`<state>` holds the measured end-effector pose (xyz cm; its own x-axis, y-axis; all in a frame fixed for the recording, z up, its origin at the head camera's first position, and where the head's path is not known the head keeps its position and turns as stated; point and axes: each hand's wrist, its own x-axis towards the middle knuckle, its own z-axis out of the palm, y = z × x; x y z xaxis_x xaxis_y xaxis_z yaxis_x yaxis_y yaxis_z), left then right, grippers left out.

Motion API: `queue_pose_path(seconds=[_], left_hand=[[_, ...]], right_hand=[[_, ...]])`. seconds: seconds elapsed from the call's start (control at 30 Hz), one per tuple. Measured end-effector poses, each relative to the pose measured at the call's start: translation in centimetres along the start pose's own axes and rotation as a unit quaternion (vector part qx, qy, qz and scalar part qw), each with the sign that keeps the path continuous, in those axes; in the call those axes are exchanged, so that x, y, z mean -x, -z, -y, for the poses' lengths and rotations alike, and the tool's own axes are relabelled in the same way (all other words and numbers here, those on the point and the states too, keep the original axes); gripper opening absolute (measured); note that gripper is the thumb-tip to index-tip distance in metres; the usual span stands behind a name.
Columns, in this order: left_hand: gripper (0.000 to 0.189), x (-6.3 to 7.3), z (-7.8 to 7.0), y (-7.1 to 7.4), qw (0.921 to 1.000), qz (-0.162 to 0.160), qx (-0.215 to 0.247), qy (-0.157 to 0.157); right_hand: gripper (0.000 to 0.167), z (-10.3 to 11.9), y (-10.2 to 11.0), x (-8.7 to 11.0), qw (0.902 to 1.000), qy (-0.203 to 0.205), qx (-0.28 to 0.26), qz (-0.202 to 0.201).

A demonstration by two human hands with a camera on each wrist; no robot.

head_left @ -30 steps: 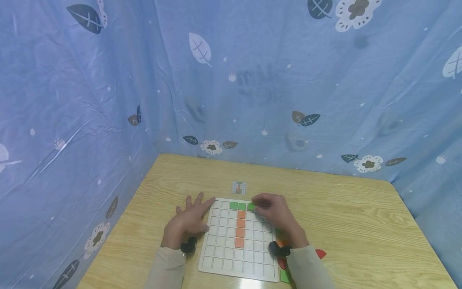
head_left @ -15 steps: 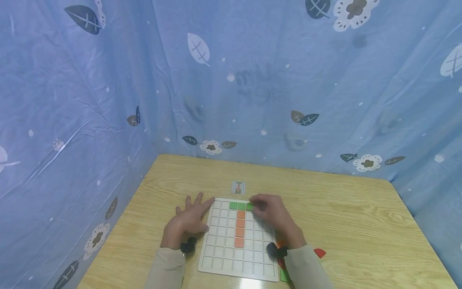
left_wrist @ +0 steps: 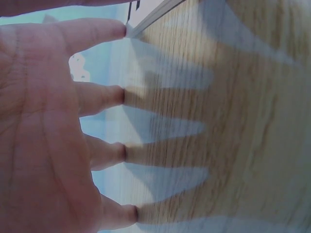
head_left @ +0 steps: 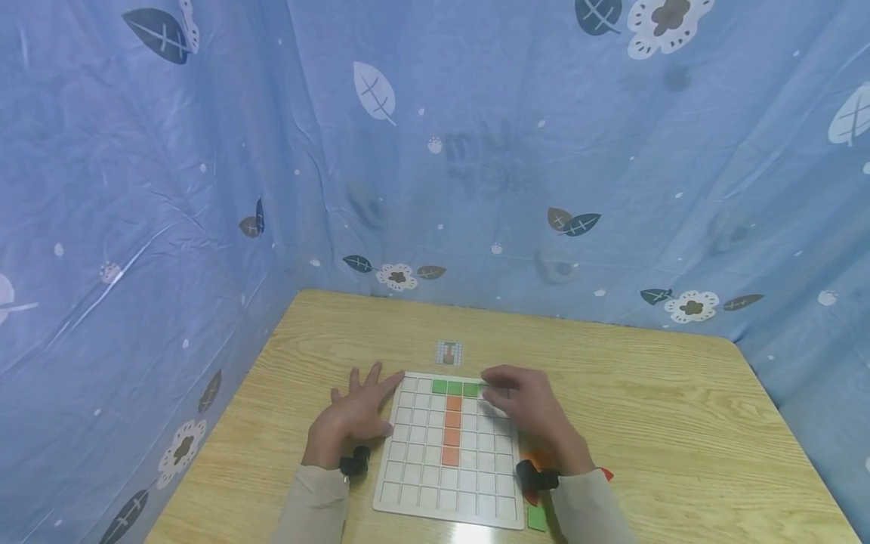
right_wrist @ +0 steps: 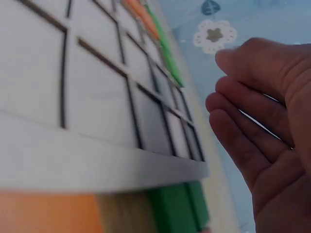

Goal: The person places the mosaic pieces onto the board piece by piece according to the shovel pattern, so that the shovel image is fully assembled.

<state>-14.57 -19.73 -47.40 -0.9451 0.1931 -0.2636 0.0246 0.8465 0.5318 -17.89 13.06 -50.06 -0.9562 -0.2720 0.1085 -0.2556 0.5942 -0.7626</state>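
Observation:
A white grid board lies on the table, with three green square tiles side by side in its far row. Below the middle one runs a column of several orange tiles. My left hand rests at the board's left side, fingers spread; in the left wrist view its index fingertip touches the board's corner and the other fingertips press on the table. Just right of the green tiles, my right hand hovers over the board's far right part. The right wrist view shows its fingers loosely bent, holding nothing.
Beyond the board lies a small patterned card. Loose pieces sit along the board's right edge, partly under my right forearm: a green square, orange pieces and red ones. A blue patterned curtain hangs behind the wooden table.
My right hand has pressed the third green tile in line with the other two, let it go and drawn back to the right. The left hand stays put.

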Motion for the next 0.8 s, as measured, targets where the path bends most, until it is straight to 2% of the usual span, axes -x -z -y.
queue_pose_path(seconds=[0.33,0.53,0.8], left_hand=[[0.097,0.0,0.0,-0.1,1.0,0.0,-0.005,-0.002],[0.097,-0.1,0.0,-0.1,1.0,0.001,-0.004,0.0],[0.098,0.0,0.0,-0.2,1.0,-0.002,0.0,0.003]], right_hand=[[0.034,-0.7,3.7,1.4,0.9987,0.022,-0.041,-0.02],[0.033,-1.4,5.6,2.4,0.9978,0.026,-0.043,-0.043],[0.033,-2.9,6.9,3.9,0.9979,0.009,-0.043,-0.047]])
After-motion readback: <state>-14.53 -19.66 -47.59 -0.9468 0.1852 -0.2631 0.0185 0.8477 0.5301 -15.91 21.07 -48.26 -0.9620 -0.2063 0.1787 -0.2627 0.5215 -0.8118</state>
